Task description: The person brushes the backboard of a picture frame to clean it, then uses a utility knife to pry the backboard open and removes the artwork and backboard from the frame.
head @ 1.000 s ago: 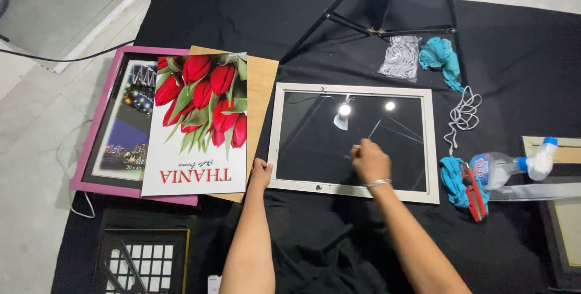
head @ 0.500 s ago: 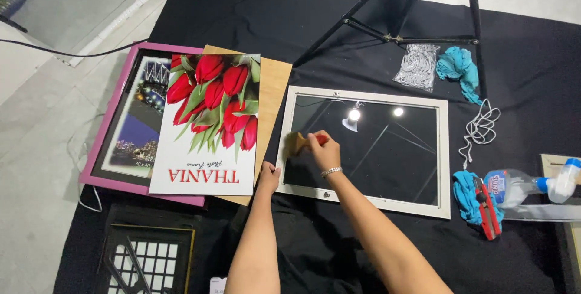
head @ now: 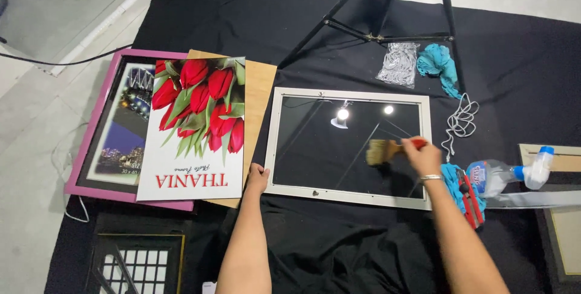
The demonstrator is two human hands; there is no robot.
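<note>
A white picture frame (head: 351, 97) with dark glass lies flat on the black cloth (head: 514, 70); the right hand (head: 423, 158) is closed around a red-handled brush (head: 387, 150) whose bristles rest on the glass near its right side, while the left hand (head: 257, 179) presses flat on the frame's lower left corner. Left of it, a tall tulip print (head: 193, 130) covers a brown board (head: 261, 88) and a pink-framed city picture (head: 109, 127). To the right lie a clear spray bottle (head: 508, 173), teal cloth (head: 439, 64) and white string (head: 461, 118); tripod legs (head: 363, 16) cross above.
</note>
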